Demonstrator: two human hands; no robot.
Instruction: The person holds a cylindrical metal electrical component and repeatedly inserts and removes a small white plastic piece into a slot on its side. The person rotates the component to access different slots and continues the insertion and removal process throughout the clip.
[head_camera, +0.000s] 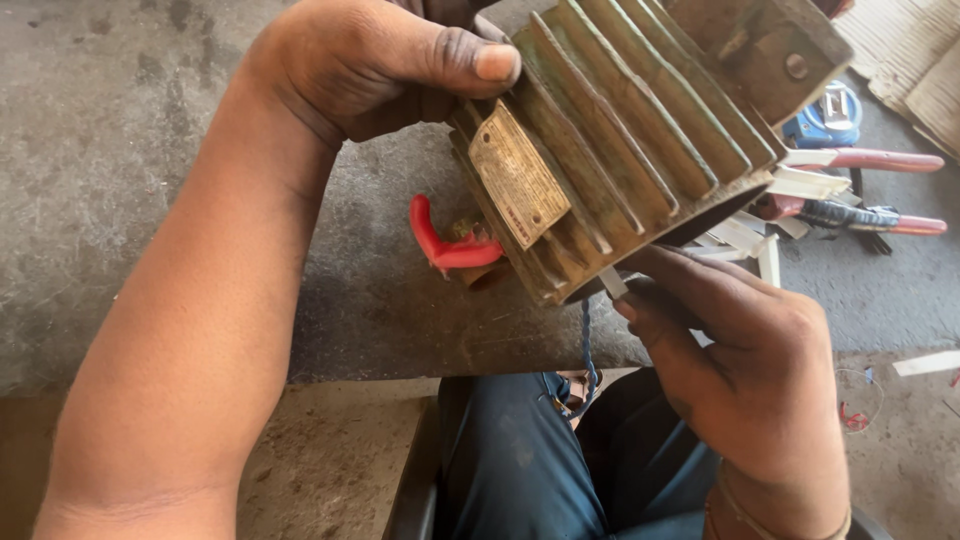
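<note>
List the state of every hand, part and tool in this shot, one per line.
left hand: gripping the housing's top edge
right hand: pinching a white strip at the housing's open end
finned metal housing: tilted, held above the concrete slab
red lever: lying on the slab
pliers: lying unused

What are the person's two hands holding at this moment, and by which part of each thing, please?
The left hand grips the finned green motor housing at its upper end. The right hand pinches a white strip at the housing's lower open edge.
</note>
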